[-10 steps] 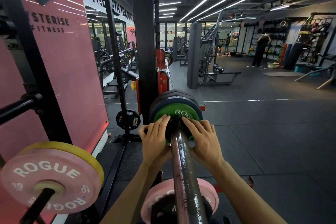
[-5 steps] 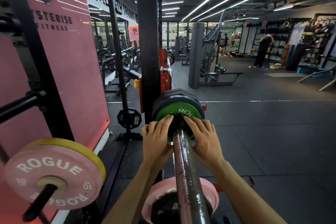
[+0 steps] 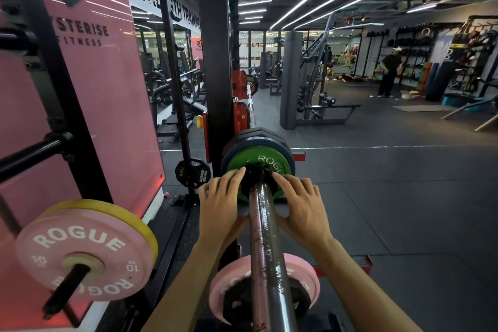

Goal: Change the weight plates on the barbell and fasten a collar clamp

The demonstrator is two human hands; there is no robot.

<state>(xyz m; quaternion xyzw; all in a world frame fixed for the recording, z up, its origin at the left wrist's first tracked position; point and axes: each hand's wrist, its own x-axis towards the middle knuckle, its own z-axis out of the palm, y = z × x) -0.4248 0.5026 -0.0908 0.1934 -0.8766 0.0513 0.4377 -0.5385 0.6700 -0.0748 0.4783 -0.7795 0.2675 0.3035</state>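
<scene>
The barbell sleeve (image 3: 265, 250) runs away from me to a green Rogue plate (image 3: 269, 162), which sits against larger dark plates (image 3: 253, 133). A black collar (image 3: 256, 178) rings the sleeve right at the green plate's face. My left hand (image 3: 218, 205) lies left of the sleeve, its straight fingers pressing forward on the collar's edge and the plate. My right hand (image 3: 301, 205) mirrors it on the right, fingertips at the collar and thumb tucked beside the sleeve.
The black rack upright (image 3: 215, 62) stands just left of the loaded plates. A pink 10 kg plate (image 3: 80, 253) with a yellow plate (image 3: 121, 213) behind it hangs on a storage peg at lower left. Another pink plate (image 3: 299, 272) sits below the sleeve. A person (image 3: 388, 73) stands far right.
Both hands stay at the collar against the green plate, with the fingers spreading slightly wider apart. The view has shifted a little; nothing else moved.
</scene>
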